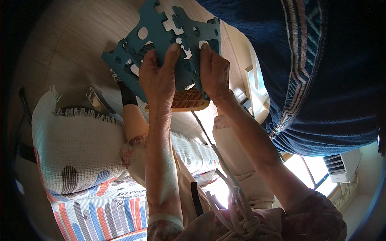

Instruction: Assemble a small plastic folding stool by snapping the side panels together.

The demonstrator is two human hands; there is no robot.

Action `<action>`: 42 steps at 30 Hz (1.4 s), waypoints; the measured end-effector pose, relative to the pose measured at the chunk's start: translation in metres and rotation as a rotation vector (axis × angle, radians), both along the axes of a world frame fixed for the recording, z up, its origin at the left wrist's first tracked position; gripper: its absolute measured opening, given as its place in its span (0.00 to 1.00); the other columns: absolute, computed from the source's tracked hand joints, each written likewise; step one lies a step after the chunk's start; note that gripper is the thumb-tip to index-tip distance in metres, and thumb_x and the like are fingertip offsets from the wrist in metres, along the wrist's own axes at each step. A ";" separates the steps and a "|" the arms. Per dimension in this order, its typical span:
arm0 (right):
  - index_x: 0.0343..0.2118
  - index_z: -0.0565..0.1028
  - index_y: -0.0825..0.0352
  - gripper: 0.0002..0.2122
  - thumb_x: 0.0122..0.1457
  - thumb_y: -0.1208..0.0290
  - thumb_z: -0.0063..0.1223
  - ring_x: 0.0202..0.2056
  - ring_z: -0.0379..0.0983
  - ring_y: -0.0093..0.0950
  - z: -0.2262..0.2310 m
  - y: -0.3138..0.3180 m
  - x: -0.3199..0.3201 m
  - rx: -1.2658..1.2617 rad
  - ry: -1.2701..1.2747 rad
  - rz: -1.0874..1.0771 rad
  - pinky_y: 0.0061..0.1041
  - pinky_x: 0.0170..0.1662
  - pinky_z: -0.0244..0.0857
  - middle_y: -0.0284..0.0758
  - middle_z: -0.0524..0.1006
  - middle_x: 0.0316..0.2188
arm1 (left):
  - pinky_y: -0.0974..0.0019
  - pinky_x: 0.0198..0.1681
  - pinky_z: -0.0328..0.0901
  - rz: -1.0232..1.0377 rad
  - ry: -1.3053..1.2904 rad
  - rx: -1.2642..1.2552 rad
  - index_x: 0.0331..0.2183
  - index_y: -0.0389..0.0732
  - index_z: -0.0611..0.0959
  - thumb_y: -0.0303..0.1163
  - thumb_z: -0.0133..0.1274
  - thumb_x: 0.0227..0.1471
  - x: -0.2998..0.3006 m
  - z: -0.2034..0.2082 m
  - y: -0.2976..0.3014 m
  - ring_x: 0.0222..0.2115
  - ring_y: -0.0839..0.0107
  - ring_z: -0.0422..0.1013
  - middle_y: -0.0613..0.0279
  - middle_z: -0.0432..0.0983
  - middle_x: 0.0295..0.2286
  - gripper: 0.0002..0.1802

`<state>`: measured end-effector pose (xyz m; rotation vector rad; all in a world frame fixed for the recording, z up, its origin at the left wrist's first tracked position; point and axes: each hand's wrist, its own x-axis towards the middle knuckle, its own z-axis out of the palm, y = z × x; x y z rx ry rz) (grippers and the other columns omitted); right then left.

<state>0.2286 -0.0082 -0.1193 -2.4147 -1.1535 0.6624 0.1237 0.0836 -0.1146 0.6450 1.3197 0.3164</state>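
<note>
A folding plastic stool (161, 40) with teal panels is held up in front of me. Its panels have round holes and notched, interlocking edges, and they stand at angles to each other. An orange-brown lattice part (192, 100) shows beneath them, partly hidden by my hands and the panels. On the left panel, my left hand (157, 80) is closed, thumb pressed near the middle seam. My right hand (214, 74) grips the right panel from its lower side, thumb up against a hole. The fingers behind the panels are hidden.
A sofa with a fringed white, striped cover (80, 140) lies to the left, beside my leg in a black sock (128, 96). Navy cloth with a patterned band (350, 80) fills the upper right. Pale cords (241, 205) hang near my lap. Wood-look floor (80, 36) is beyond.
</note>
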 end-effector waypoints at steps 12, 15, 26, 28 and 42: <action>0.23 0.70 0.72 0.14 0.64 0.70 0.40 0.13 0.67 0.39 -0.001 0.005 -0.007 0.006 0.062 -0.106 0.35 0.16 0.55 0.44 0.66 0.12 | 0.74 0.30 0.65 -0.068 0.103 0.070 0.32 0.34 0.80 0.46 0.59 0.49 -0.006 -0.007 -0.001 0.26 0.80 0.69 0.62 0.77 0.25 0.22; 0.28 0.70 0.73 0.10 0.63 0.72 0.42 0.14 0.68 0.38 0.001 0.005 -0.011 -0.076 0.146 -0.127 0.34 0.16 0.56 0.43 0.67 0.14 | 0.74 0.31 0.65 0.007 0.031 0.038 0.32 0.34 0.80 0.48 0.60 0.48 -0.011 -0.013 -0.002 0.26 0.78 0.70 0.60 0.77 0.25 0.23; 0.42 0.68 0.79 0.13 0.55 0.79 0.48 0.19 0.66 0.34 -0.005 -0.005 -0.006 -0.153 0.027 0.061 0.30 0.18 0.57 0.40 0.67 0.21 | 0.75 0.32 0.66 0.038 0.019 0.028 0.32 0.33 0.81 0.43 0.61 0.48 -0.006 -0.005 -0.001 0.27 0.80 0.70 0.62 0.78 0.27 0.20; 0.44 0.67 0.80 0.15 0.54 0.79 0.48 0.20 0.66 0.32 -0.004 -0.008 -0.005 -0.246 0.166 -0.004 0.30 0.18 0.57 0.39 0.67 0.23 | 0.75 0.32 0.66 0.043 0.025 0.017 0.33 0.33 0.81 0.43 0.61 0.47 -0.008 -0.007 -0.001 0.27 0.80 0.70 0.62 0.78 0.27 0.20; 0.31 0.70 0.72 0.07 0.62 0.73 0.43 0.15 0.68 0.39 -0.006 -0.007 -0.009 -0.057 0.131 -0.134 0.33 0.15 0.54 0.40 0.68 0.14 | 0.69 0.39 0.67 -0.060 0.101 -0.053 0.33 0.34 0.80 0.44 0.62 0.46 -0.008 -0.012 -0.005 0.31 0.74 0.73 0.58 0.78 0.30 0.22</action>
